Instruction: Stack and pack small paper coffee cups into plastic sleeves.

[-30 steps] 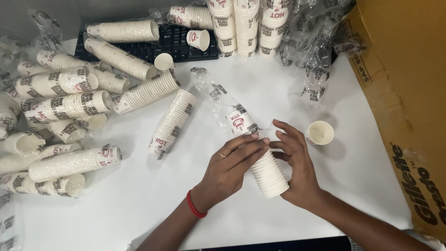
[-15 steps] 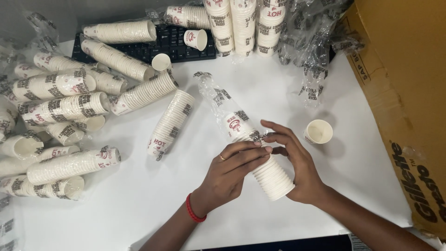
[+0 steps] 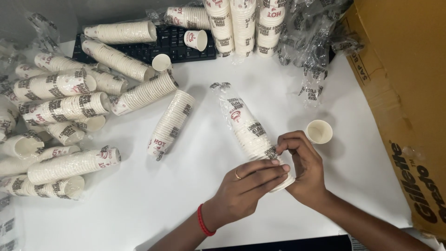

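Observation:
A stack of white paper cups in a clear plastic sleeve [image 3: 246, 128] lies on the white table [image 3: 186, 204], its knotted end pointing away from me. My left hand [image 3: 248, 186], with a ring and a red wristband, lies over the near end of the stack. My right hand [image 3: 302, 167] grips the same end from the right, its fingertips pinching the plastic sleeve. A single loose paper cup [image 3: 319, 131] stands upright just right of my right hand.
Several sleeved cup stacks [image 3: 60, 109] lie heaped at the left; one stack [image 3: 169, 123] lies mid-table. More stacks [image 3: 241, 25] stand at the back by a black keyboard [image 3: 176, 44]. Crumpled plastic wrappers [image 3: 316, 51] lie far right. A brown cardboard box [image 3: 409, 93] fills the right edge.
Both hands have shifted slightly along the near end of the sleeved stack, and my right fingers now pinch the plastic. The stack has stayed in about the same place.

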